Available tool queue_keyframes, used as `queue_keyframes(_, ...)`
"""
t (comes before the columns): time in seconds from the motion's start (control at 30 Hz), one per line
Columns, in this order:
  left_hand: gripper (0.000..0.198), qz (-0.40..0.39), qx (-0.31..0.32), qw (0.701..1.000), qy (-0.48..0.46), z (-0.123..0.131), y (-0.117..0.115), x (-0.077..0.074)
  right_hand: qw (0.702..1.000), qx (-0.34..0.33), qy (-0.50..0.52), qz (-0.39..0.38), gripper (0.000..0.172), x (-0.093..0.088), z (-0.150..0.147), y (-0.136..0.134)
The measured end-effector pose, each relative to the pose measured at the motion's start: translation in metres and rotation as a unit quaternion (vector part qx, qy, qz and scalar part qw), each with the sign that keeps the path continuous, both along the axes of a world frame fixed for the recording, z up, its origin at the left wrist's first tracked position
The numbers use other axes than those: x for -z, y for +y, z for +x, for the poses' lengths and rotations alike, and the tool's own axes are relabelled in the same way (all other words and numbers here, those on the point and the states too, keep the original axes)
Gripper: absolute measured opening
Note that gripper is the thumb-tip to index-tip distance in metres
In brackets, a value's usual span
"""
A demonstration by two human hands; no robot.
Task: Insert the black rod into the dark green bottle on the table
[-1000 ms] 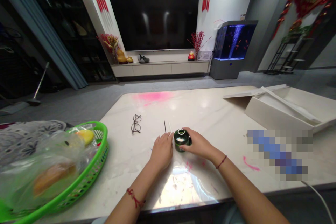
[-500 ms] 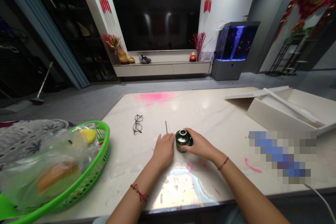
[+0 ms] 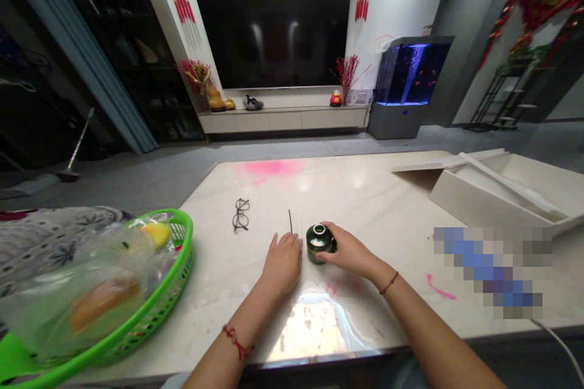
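A small dark green glass bottle [image 3: 317, 245] with a pale-rimmed round mouth stands upright on the white marble-look table [image 3: 365, 194]. My right hand [image 3: 343, 248] is wrapped around its right side, thumb in front and fingers behind. Just left of the bottle, my left hand [image 3: 283, 260] lies palm down on the table with its fingers stretched forward. A thin black stick [image 3: 290, 220] and a thin white stick [image 3: 298, 226] extend beyond those fingertips; their near ends are hidden by the hand. A narrow gap separates this hand from the bottle.
Folded-out glasses [image 3: 241, 215] rest left of the sticks. A green basket [image 3: 182, 255] with bagged food fills the left side. At the right are an open white box [image 3: 493, 200], a pixelated blue item [image 3: 483, 267] and a cable [image 3: 559, 340]. Pink stains mark the tabletop.
My left hand has shifted slightly left, widening the gap to the bottle. My right hand keeps its grasp, and the bottle stays in about the same place.
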State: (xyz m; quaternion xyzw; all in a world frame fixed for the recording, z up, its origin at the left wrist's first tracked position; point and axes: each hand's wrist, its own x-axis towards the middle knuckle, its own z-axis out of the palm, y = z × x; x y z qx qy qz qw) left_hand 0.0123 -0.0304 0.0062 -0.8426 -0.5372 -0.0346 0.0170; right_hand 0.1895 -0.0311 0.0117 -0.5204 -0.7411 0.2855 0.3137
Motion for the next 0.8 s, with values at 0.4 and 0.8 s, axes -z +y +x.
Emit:
queue_keyframes(0.4,0.03,0.01,0.033,0.999,0.03,0.0,-0.003,-0.007,1.0,-0.004,0.0,0.001,0.059,0.001,0.001,0.0)
queue_keyframes(0.8,0.035,-0.011,0.011,0.999,0.037,-0.001,-0.02,-0.018,1.0,0.0,-0.01,0.002,0.06,0.001,0.001,0.0)
